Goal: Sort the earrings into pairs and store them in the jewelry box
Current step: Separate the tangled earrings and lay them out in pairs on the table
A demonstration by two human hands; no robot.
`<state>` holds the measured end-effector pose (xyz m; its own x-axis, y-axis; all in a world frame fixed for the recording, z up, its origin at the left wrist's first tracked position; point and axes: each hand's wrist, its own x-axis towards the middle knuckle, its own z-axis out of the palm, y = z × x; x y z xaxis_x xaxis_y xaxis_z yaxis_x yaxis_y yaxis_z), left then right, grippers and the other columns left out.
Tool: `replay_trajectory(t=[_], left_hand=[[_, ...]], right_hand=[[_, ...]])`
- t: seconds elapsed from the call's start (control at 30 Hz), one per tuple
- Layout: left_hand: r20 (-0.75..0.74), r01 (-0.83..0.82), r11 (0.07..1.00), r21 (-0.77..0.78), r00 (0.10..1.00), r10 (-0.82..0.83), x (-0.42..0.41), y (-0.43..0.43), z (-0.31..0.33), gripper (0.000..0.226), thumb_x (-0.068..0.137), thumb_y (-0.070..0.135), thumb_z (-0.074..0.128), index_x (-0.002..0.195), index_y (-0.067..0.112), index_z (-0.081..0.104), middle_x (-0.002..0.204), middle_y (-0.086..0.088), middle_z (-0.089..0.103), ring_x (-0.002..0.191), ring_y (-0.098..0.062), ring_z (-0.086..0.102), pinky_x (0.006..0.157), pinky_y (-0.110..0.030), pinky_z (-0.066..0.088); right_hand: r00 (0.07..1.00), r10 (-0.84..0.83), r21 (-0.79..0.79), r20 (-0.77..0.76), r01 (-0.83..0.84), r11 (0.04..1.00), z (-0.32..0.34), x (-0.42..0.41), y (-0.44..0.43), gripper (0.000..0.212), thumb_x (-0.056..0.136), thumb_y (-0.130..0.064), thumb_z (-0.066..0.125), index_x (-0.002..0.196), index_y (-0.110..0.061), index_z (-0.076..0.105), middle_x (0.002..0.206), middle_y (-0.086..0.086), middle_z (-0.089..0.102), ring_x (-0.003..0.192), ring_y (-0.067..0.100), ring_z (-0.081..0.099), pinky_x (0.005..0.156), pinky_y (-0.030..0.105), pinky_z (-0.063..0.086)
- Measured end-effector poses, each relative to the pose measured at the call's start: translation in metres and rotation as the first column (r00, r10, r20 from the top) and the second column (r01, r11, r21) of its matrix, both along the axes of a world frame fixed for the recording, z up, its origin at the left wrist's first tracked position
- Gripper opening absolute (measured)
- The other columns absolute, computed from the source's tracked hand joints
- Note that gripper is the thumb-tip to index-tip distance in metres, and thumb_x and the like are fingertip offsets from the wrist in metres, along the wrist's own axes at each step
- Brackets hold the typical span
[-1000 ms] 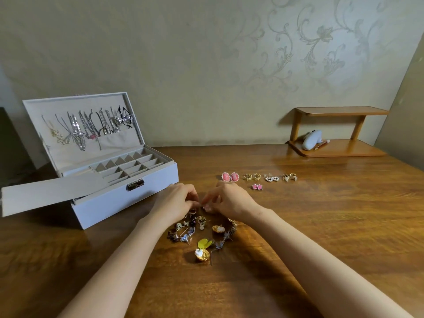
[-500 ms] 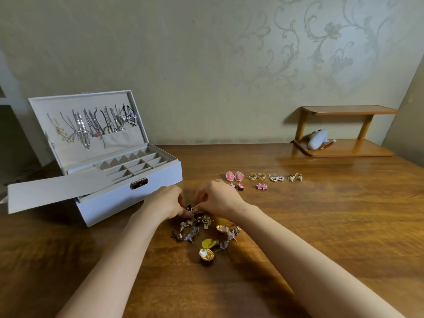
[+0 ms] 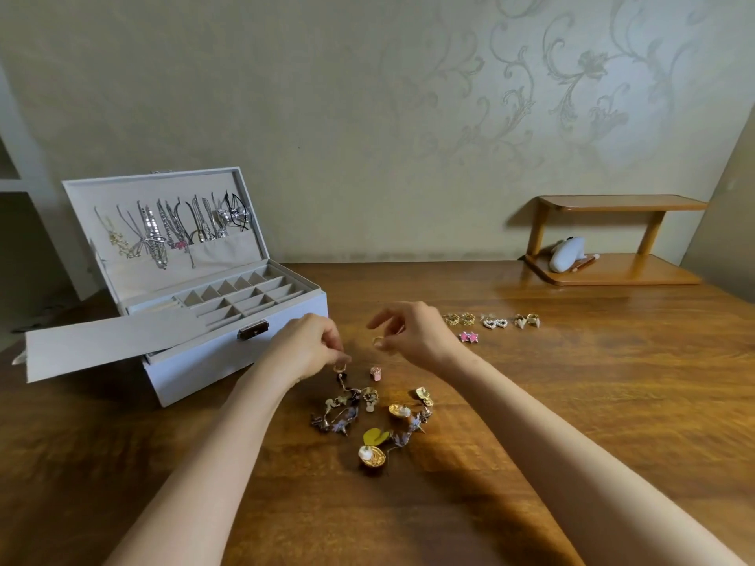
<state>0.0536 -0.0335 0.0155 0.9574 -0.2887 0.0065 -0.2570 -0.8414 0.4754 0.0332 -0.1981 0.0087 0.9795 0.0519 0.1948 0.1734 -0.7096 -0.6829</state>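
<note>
step: pairing | your left hand (image 3: 304, 350) pinches gold earring (image 3: 339, 368), right hand (image 3: 414, 335) pinches second earring (image 3: 378, 341) | next: check match, lay both beside far-right sorted pairs (image 3: 495, 323)

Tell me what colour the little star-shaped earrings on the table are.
Pink. The star-shaped earrings show best in the head view, the only one.

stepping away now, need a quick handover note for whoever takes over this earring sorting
Hands: left hand pinches a small gold earring; right hand pinches a gold hoop.
Done: gold pair, pearl hearts, gold hearts and pink stars lie paired on the table, right of the hands.
Left: pair up the unsorted pile, then move all pairs into the open jewelry box.
</note>
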Motion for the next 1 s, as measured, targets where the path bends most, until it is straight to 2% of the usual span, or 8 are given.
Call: replay_trajectory(t=[0.1, 0.2, 0.3, 0.37, 0.47, 0.57, 0.73, 1.0], left_hand=[[0.050, 0.077, 0.995, -0.063, 0.996, -0.074, 0.003, -0.021, -0.002, 0.015, 0.082, 0.026, 0.068, 0.074, 0.024, 0.056, 0.082, 0.006, 0.058, 0.078, -0.010, 0.053, 0.070, -0.026, 0.042], [0.065, 0.127, 0.990, -0.053, 0.990, -0.124, 0.009, -0.049, -0.008, 0.012, 0.081, 0.030, 0.070, 0.076, 0.024, 0.060, 0.090, 0.006, 0.063, 0.086, -0.012, 0.057, 0.076, -0.032, 0.048], [0.071, 0.111, 0.993, -0.027, 0.992, -0.109, 0.016, -0.073, -0.014, 0.008, 0.080, 0.032, 0.070, 0.078, 0.027, 0.064, 0.099, 0.005, 0.066, 0.095, -0.016, 0.059, 0.077, -0.031, 0.047], [0.059, 0.102, 0.995, 0.004, 0.993, -0.102, 0.021, -0.084, -0.018, 0.006, 0.082, 0.034, 0.068, 0.080, 0.028, 0.066, 0.103, 0.003, 0.067, 0.096, -0.018, 0.061, 0.075, -0.031, 0.049], [0.054, 0.100, 0.994, 0.040, 0.993, -0.102, 0.025, -0.092, -0.023, 0.007, 0.086, 0.030, 0.064, 0.091, 0.027, 0.069, 0.107, 0.002, 0.067, 0.098, -0.019, 0.061, 0.072, -0.029, 0.048], [0.055, 0.105, 0.993, 0.047, 0.993, -0.107, 0.029, -0.094, -0.026, 0.013, 0.088, 0.027, 0.062, 0.098, 0.023, 0.070, 0.109, 0.001, 0.066, 0.100, -0.019, 0.059, 0.070, -0.028, 0.043], [0.054, 0.111, 0.993, 0.045, 0.992, -0.113, 0.032, -0.094, -0.029, 0.015, 0.088, 0.028, 0.062, 0.100, 0.023, 0.069, 0.112, 0.001, 0.065, 0.102, -0.019, 0.059, 0.074, -0.029, 0.045], [0.053, 0.120, 0.992, 0.045, 0.991, -0.122, 0.030, -0.094, -0.027, 0.015, 0.089, 0.026, 0.061, 0.101, 0.023, 0.069, 0.111, 0.002, 0.065, 0.100, -0.018, 0.059, 0.080, -0.032, 0.051]], right_hand=[[0.996, -0.087, 0.057, -0.004, 0.087, 0.995, 0.000, -0.004, -0.024, 0.011, 0.080, -0.004, 0.070, 0.089, -0.009, 0.074, 0.071, 0.004, 0.067, 0.056, 0.007, 0.061, 0.057, 0.015, 0.052], [0.980, -0.196, 0.142, -0.024, 0.197, 0.970, -0.006, -0.005, -0.043, 0.008, 0.078, -0.002, 0.071, 0.084, -0.004, 0.074, 0.067, 0.010, 0.068, 0.054, 0.013, 0.063, 0.056, 0.018, 0.054], [0.965, -0.264, 0.044, -0.015, 0.264, 0.964, -0.014, -0.003, -0.055, 0.010, 0.074, -0.011, 0.075, 0.084, -0.013, 0.077, 0.073, 0.007, 0.071, 0.065, 0.011, 0.061, 0.068, 0.026, 0.051], [0.954, -0.297, 0.034, -0.044, 0.299, 0.954, -0.020, -0.002, -0.059, 0.011, 0.073, -0.010, 0.077, 0.083, -0.013, 0.077, 0.074, 0.007, 0.071, 0.066, 0.011, 0.061, 0.072, 0.030, 0.052], [0.940, -0.338, 0.060, -0.052, 0.341, 0.938, -0.028, 0.000, -0.061, 0.010, 0.070, -0.006, 0.077, 0.079, -0.011, 0.077, 0.071, 0.009, 0.071, 0.060, 0.011, 0.062, 0.069, 0.029, 0.055], [0.927, -0.373, 0.047, -0.023, 0.374, 0.926, -0.035, 0.005, -0.061, 0.008, 0.069, -0.011, 0.078, 0.077, -0.013, 0.077, 0.074, 0.007, 0.072, 0.067, 0.013, 0.063, 0.066, 0.026, 0.051], [0.915, -0.403, 0.007, -0.028, 0.403, 0.915, -0.044, 0.014, -0.058, 0.005, 0.071, -0.020, 0.079, 0.074, -0.018, 0.075, 0.073, 0.001, 0.069, 0.074, 0.015, 0.063, 0.064, 0.025, 0.046], [0.920, -0.391, -0.057, 0.015, 0.392, 0.918, -0.044, 0.013, -0.055, 0.009, 0.078, -0.022, 0.073, 0.081, -0.015, 0.076, 0.073, 0.004, 0.069, 0.073, 0.016, 0.063, 0.062, 0.025, 0.046]])
